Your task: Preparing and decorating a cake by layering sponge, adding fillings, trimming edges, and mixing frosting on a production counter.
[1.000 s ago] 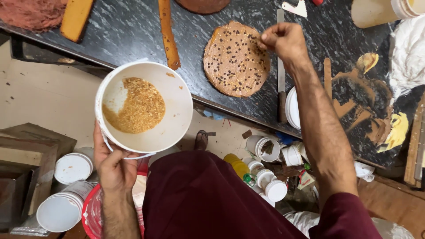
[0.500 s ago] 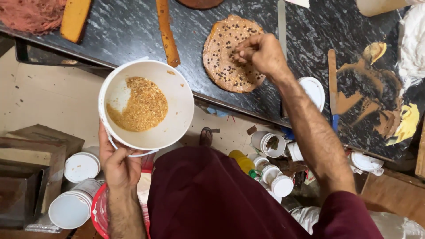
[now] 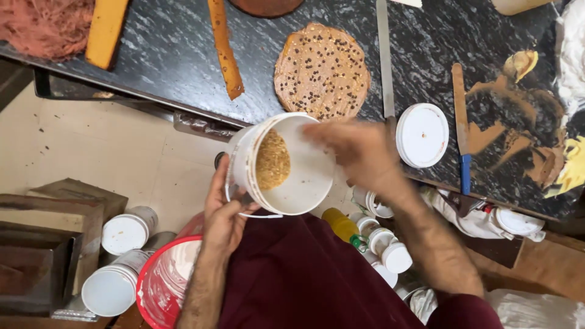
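Observation:
My left hand (image 3: 224, 216) grips a white plastic bucket (image 3: 308, 176) from below, tilted toward the right. Golden-brown crumbs (image 3: 272, 159) lie against the bucket's inner wall. My right hand (image 3: 359, 152), blurred, is at the bucket's open mouth with the fingers reaching in; whether it holds crumbs I cannot see. Beyond the bucket, on the black speckled counter (image 3: 170, 55), lies a round brown cake layer (image 3: 322, 70) dotted with dark chips.
A long knife (image 3: 384, 61), a white lid (image 3: 422, 134) and a blue-handled spatula (image 3: 461, 131) lie right of the cake. Orange cake strips (image 3: 224, 49) lie left. On the floor stand white tubs (image 3: 128, 230), a red bucket (image 3: 159, 286) and small jars (image 3: 384, 244).
My right hand left the cake and came back to the bucket's mouth. My left hand raised the bucket toward the counter edge and tilted it to the right.

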